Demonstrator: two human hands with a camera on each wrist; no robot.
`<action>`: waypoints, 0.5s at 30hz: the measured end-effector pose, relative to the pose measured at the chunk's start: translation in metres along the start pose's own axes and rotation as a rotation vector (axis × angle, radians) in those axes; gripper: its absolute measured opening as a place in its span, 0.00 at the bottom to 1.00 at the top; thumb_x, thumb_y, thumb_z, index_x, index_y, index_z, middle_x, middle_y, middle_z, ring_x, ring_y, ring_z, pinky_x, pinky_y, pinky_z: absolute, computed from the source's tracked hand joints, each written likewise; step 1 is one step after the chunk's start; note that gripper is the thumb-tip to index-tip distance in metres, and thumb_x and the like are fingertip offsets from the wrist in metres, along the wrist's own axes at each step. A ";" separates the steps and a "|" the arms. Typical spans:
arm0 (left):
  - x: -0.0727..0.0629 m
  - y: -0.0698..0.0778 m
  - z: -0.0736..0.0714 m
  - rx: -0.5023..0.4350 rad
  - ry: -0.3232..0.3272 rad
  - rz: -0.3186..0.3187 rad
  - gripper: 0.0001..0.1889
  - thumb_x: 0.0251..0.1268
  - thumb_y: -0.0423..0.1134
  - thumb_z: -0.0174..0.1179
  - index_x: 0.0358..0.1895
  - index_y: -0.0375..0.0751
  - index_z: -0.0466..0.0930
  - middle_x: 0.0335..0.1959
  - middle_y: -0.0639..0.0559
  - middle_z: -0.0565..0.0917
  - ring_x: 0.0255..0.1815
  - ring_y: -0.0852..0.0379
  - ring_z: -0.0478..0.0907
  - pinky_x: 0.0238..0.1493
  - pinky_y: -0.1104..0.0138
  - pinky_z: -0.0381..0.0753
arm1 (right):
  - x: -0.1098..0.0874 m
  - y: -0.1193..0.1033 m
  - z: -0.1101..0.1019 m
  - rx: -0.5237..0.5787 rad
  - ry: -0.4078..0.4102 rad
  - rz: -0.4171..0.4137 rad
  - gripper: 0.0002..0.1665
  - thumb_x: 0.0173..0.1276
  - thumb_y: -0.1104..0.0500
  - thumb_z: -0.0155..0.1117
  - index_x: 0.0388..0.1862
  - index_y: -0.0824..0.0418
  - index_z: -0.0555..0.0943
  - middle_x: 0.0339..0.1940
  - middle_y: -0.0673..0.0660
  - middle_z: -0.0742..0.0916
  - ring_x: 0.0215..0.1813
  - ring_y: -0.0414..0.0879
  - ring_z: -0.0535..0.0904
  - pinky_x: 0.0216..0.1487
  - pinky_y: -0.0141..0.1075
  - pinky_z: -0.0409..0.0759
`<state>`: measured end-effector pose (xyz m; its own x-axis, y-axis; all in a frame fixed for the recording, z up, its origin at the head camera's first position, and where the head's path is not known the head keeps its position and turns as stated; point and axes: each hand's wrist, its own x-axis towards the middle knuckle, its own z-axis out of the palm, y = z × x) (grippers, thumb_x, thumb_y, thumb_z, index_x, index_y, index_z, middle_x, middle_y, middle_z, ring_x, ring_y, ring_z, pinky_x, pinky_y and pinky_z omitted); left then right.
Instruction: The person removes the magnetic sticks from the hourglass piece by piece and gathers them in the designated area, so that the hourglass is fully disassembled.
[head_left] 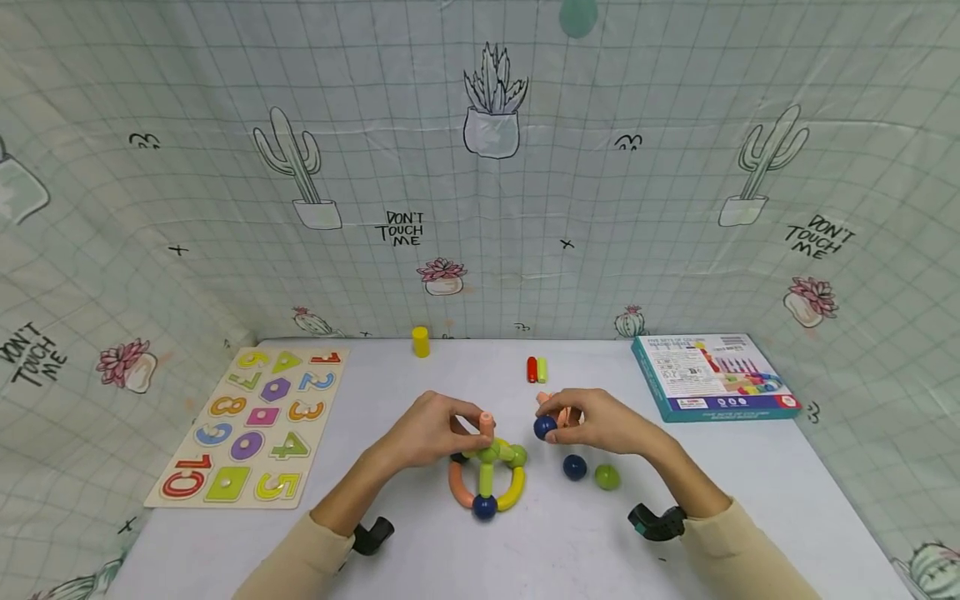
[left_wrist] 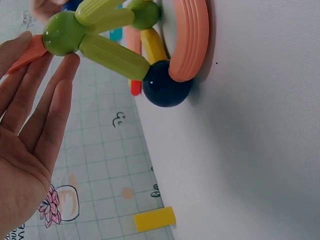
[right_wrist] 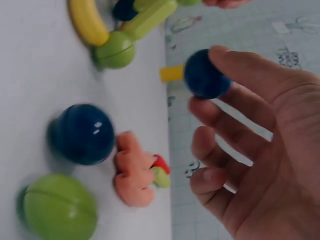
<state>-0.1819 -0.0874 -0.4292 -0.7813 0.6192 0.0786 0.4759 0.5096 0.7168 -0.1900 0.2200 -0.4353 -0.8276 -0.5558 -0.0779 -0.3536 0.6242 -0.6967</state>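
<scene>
A frame of rods and balls stands on the table, with curved salmon point(head_left: 459, 485) and yellow point(head_left: 513, 490) pieces at its base and a dark blue ball point(head_left: 484, 507) at the front. Green rods point(left_wrist: 115, 56) rise to a green ball point(left_wrist: 61, 33) on top. My left hand point(head_left: 435, 431) pinches the salmon rod point(head_left: 487, 423) that sticks up from that top ball. To the right of the frame, my right hand point(head_left: 597, 422) holds a second dark blue ball point(right_wrist: 206, 74) between thumb and fingers, off the table. Below it lie a loose blue ball point(right_wrist: 84, 134) and a green ball point(right_wrist: 60, 207).
Salmon pieces point(right_wrist: 134, 172) lie behind the loose balls. Farther back are a red rod point(head_left: 532, 369), a light green rod point(head_left: 542, 370) and a yellow cylinder point(head_left: 421, 342). A number puzzle board point(head_left: 311, 387) lies at left, a toy box point(head_left: 720, 377) at back right.
</scene>
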 end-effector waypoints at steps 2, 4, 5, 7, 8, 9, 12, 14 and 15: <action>0.000 0.000 -0.001 0.004 0.003 0.003 0.10 0.61 0.46 0.72 0.45 0.52 0.89 0.42 0.59 0.89 0.29 0.69 0.83 0.33 0.71 0.82 | -0.001 0.007 0.003 -0.010 -0.064 0.041 0.23 0.65 0.45 0.73 0.56 0.51 0.84 0.44 0.45 0.85 0.43 0.46 0.76 0.39 0.35 0.76; 0.000 0.000 -0.001 0.005 0.004 0.003 0.10 0.61 0.45 0.72 0.45 0.52 0.89 0.42 0.59 0.89 0.29 0.69 0.83 0.33 0.71 0.82 | -0.002 0.012 0.005 -0.012 -0.115 0.073 0.23 0.65 0.46 0.72 0.57 0.53 0.84 0.45 0.45 0.85 0.44 0.45 0.77 0.40 0.36 0.77; 0.000 0.000 -0.001 0.006 0.005 0.002 0.10 0.61 0.46 0.72 0.45 0.52 0.89 0.42 0.59 0.89 0.29 0.69 0.83 0.33 0.71 0.82 | -0.003 0.014 0.005 -0.017 -0.133 0.083 0.24 0.66 0.47 0.72 0.57 0.54 0.84 0.46 0.44 0.86 0.45 0.45 0.78 0.41 0.36 0.77; 0.000 0.000 -0.001 0.006 0.006 0.000 0.10 0.61 0.46 0.72 0.45 0.52 0.89 0.42 0.59 0.89 0.30 0.69 0.83 0.34 0.72 0.82 | -0.004 0.017 0.007 -0.011 -0.157 0.084 0.24 0.66 0.49 0.72 0.57 0.56 0.84 0.48 0.44 0.86 0.45 0.44 0.79 0.41 0.36 0.79; 0.000 0.000 -0.001 0.006 0.005 -0.003 0.11 0.61 0.46 0.72 0.45 0.52 0.89 0.42 0.59 0.89 0.30 0.69 0.83 0.33 0.71 0.82 | -0.004 0.018 0.008 -0.010 -0.162 0.079 0.23 0.65 0.49 0.73 0.57 0.56 0.84 0.47 0.45 0.87 0.44 0.44 0.79 0.40 0.36 0.79; 0.000 0.000 -0.001 0.008 0.005 -0.006 0.11 0.61 0.46 0.72 0.46 0.52 0.89 0.42 0.59 0.89 0.30 0.69 0.82 0.33 0.71 0.82 | -0.004 0.019 0.009 -0.009 -0.166 0.071 0.22 0.65 0.50 0.73 0.56 0.56 0.84 0.47 0.45 0.87 0.43 0.44 0.79 0.39 0.35 0.79; -0.001 0.000 -0.001 0.009 0.001 -0.015 0.12 0.62 0.47 0.72 0.47 0.52 0.89 0.43 0.58 0.89 0.31 0.68 0.82 0.33 0.71 0.82 | -0.003 0.020 0.011 -0.008 -0.181 0.069 0.20 0.65 0.50 0.73 0.54 0.53 0.85 0.44 0.45 0.86 0.42 0.44 0.79 0.39 0.35 0.79; -0.001 0.000 0.000 0.009 -0.001 -0.022 0.12 0.62 0.48 0.72 0.47 0.52 0.89 0.43 0.58 0.89 0.32 0.68 0.82 0.34 0.71 0.82 | -0.003 0.020 0.013 -0.014 -0.191 0.075 0.18 0.64 0.50 0.74 0.52 0.51 0.85 0.41 0.44 0.86 0.41 0.44 0.79 0.39 0.36 0.78; -0.001 -0.001 0.000 0.008 -0.003 -0.022 0.12 0.62 0.48 0.71 0.47 0.52 0.89 0.43 0.58 0.89 0.32 0.67 0.83 0.34 0.71 0.82 | -0.003 0.019 0.013 -0.016 -0.196 0.080 0.18 0.64 0.50 0.74 0.51 0.50 0.85 0.40 0.44 0.86 0.41 0.44 0.79 0.39 0.36 0.78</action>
<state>-0.1810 -0.0883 -0.4300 -0.7907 0.6092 0.0605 0.4615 0.5282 0.7128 -0.1889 0.2264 -0.4580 -0.7532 -0.5996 -0.2706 -0.2986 0.6782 -0.6715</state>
